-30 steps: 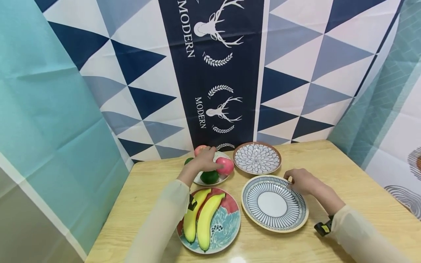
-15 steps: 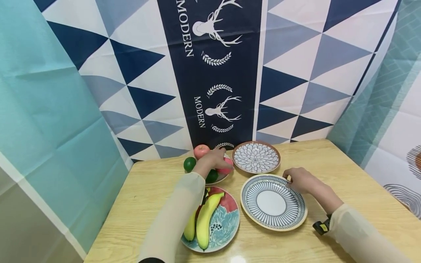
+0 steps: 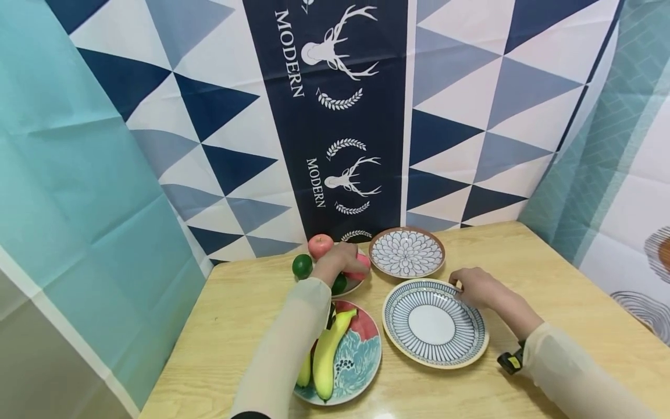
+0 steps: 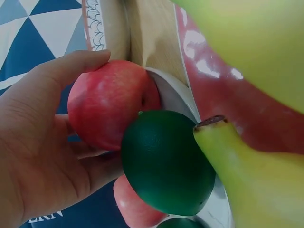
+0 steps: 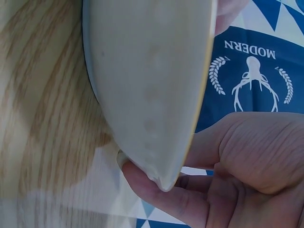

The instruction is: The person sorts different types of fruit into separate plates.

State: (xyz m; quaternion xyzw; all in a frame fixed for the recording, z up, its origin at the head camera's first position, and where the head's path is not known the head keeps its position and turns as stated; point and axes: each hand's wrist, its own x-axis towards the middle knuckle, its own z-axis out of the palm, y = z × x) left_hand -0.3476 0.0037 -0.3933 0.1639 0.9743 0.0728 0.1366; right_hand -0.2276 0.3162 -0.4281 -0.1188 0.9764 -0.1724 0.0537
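Observation:
My left hand (image 3: 340, 260) grips a red apple (image 4: 111, 104) at the small white plate (image 4: 176, 90), thumb over one side and fingers round the other. Against that apple in the left wrist view lies a dark green fruit (image 4: 166, 161), smooth and rounded. Another pinkish-red apple (image 3: 320, 245) and a second green fruit (image 3: 302, 266) sit behind and left of the hand. My right hand (image 3: 473, 288) pinches the far right rim of a blue-striped plate (image 3: 431, 325), and the right wrist view shows a finger under the plate's pale underside (image 5: 147, 95).
A colourful plate (image 3: 361, 366) with two bananas (image 3: 330, 355) stands in front, partly covered by my left sleeve. At the back is a brown-rimmed plate (image 3: 407, 253) with a petal pattern. A patterned cloth (image 3: 356, 116) hangs behind the wooden table (image 3: 225, 337).
My left hand has moved right over the fruit plate and its fingers have closed round the red apple. The sleeve now covers more of the bananas. The right hand stays at the striped plate's rim.

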